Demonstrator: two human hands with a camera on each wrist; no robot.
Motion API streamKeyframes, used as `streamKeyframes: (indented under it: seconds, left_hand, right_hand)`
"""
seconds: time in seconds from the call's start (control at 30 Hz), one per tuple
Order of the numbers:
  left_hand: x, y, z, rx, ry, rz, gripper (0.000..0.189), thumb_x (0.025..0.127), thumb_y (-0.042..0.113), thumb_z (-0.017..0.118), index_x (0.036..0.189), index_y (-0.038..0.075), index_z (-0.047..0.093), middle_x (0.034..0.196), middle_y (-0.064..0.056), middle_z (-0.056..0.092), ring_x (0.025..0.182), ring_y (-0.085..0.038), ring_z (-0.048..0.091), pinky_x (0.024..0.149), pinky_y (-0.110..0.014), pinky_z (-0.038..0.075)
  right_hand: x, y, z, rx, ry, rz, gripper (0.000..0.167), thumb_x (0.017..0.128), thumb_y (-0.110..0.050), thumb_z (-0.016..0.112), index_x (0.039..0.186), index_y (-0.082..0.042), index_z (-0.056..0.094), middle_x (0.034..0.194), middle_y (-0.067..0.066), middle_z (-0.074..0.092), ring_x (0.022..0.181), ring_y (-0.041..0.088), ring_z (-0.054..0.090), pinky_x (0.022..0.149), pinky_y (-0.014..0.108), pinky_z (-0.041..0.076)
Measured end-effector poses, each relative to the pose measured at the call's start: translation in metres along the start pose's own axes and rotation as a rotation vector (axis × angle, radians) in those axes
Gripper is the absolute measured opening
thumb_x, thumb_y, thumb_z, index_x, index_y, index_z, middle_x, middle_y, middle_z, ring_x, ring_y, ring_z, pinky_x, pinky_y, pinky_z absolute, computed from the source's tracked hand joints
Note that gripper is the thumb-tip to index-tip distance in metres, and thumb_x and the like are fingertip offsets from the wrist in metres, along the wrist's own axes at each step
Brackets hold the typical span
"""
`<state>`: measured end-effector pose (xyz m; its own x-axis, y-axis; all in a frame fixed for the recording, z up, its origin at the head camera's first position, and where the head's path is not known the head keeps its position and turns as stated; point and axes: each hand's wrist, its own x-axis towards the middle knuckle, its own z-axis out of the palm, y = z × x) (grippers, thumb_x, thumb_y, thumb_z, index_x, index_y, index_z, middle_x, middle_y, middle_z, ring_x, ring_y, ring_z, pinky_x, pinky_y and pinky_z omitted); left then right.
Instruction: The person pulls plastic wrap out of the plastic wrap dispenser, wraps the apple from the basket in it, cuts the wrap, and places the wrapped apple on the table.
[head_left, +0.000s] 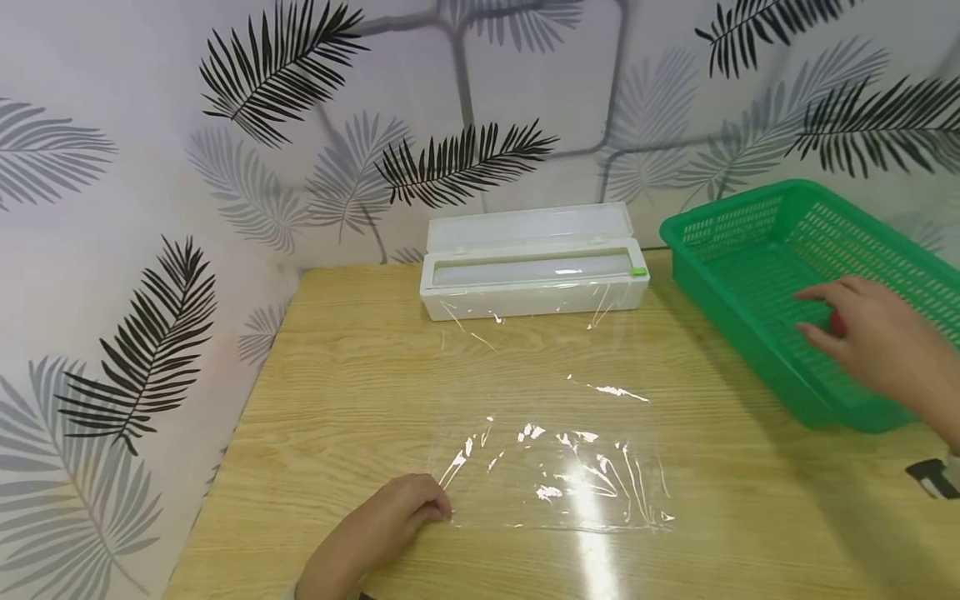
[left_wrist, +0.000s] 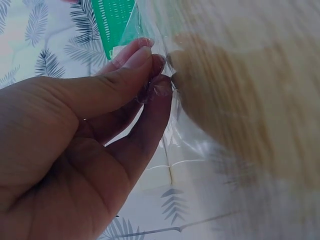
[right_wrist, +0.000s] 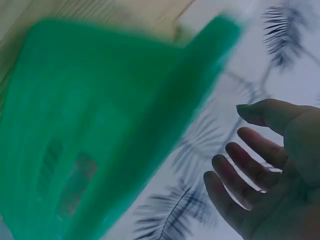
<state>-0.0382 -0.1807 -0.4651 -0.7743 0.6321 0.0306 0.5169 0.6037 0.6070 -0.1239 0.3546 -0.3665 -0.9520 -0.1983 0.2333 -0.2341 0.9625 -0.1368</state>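
Observation:
A sheet of clear cling film (head_left: 525, 375) stretches toward me over the wooden table from a white dispenser box (head_left: 536, 302) with its lid raised. At the sheet's near left corner my left hand (head_left: 390, 517) pinches the film; the left wrist view shows thumb and fingertips (left_wrist: 137, 57) gathered on it. Over the green plastic basket (head_left: 738, 325), on the right, my right hand (head_left: 873, 337) hangs with fingers spread and loosely bent, holding nothing. A small red object (head_left: 837, 324) shows behind that hand, mostly hidden, so its kind is unclear.
A light wall covering with dark leaf prints (head_left: 468, 167) rises behind the table and along its left side. The wooden tabletop (head_left: 345, 375) extends left of the film and between film and basket. A small green tab (head_left: 638, 272) sits at the dispenser's right end.

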Motion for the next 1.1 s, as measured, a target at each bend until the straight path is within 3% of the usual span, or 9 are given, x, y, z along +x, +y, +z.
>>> streamKeyframes:
  seconds: [0.23, 0.33, 0.43, 0.57, 0.9, 1.1]
  left_hand:
    - [-0.001, -0.002, 0.001, 0.008, -0.011, -0.014, 0.007, 0.086, 0.010, 0.062, 0.083, 0.016, 0.064, 0.082, 0.012, 0.058, 0.079, -0.001, 0.053, 0.076, -0.023, 0.048]
    - [-0.002, -0.003, 0.001, 0.013, 0.008, 0.014, 0.006, 0.086, 0.010, 0.062, 0.083, 0.016, 0.063, 0.082, 0.012, 0.058, 0.079, -0.001, 0.053, 0.075, -0.023, 0.048]
    - [-0.003, -0.004, 0.001, 0.013, 0.025, 0.036, 0.007, 0.086, 0.010, 0.063, 0.083, 0.016, 0.063, 0.082, 0.012, 0.058, 0.078, -0.001, 0.053, 0.075, -0.023, 0.048]
    - [-0.003, -0.003, 0.001, 0.011, 0.025, 0.042, 0.006, 0.086, 0.010, 0.062, 0.083, 0.016, 0.063, 0.082, 0.012, 0.058, 0.078, -0.001, 0.053, 0.074, -0.023, 0.048]
    - [-0.004, -0.004, 0.001, 0.012, 0.032, 0.036, 0.007, 0.086, 0.009, 0.062, 0.083, 0.016, 0.063, 0.082, 0.012, 0.058, 0.079, -0.001, 0.053, 0.075, -0.023, 0.048]
    - [-0.002, -0.003, 0.000, 0.006, 0.035, 0.036, 0.007, 0.087, 0.011, 0.062, 0.083, 0.017, 0.062, 0.082, 0.012, 0.058, 0.079, -0.001, 0.053, 0.075, -0.022, 0.048]
  right_hand:
    - [0.013, 0.054, 0.017, -0.126, -0.024, -0.062, 0.041, 0.068, -0.002, 0.076, 0.102, 0.012, 0.058, 0.097, 0.034, 0.054, 0.088, 0.052, 0.049, 0.070, 0.060, 0.043]
    - [0.017, 0.067, 0.021, -0.151, -0.105, -0.013, 0.047, 0.067, -0.004, 0.077, 0.106, 0.013, 0.056, 0.102, 0.036, 0.050, 0.092, 0.055, 0.045, 0.072, 0.064, 0.041]
    - [0.020, 0.078, 0.025, -0.180, -0.240, 0.046, 0.054, 0.069, -0.006, 0.077, 0.112, 0.013, 0.052, 0.108, 0.037, 0.046, 0.097, 0.058, 0.039, 0.076, 0.066, 0.040]
    - [0.022, 0.093, 0.031, -0.203, -0.338, 0.044, 0.053, 0.071, -0.007, 0.075, 0.113, 0.015, 0.050, 0.107, 0.038, 0.044, 0.097, 0.059, 0.037, 0.074, 0.062, 0.041]
    - [0.024, 0.113, 0.045, -0.183, -0.245, 0.073, 0.049, 0.073, 0.005, 0.067, 0.116, 0.008, 0.043, 0.107, 0.038, 0.034, 0.096, 0.063, 0.030, 0.070, 0.070, 0.037]
    - [0.025, 0.123, 0.052, -0.168, -0.171, 0.091, 0.060, 0.063, 0.005, 0.074, 0.113, 0.004, 0.040, 0.100, 0.039, 0.032, 0.086, 0.063, 0.033, 0.058, 0.067, 0.040]
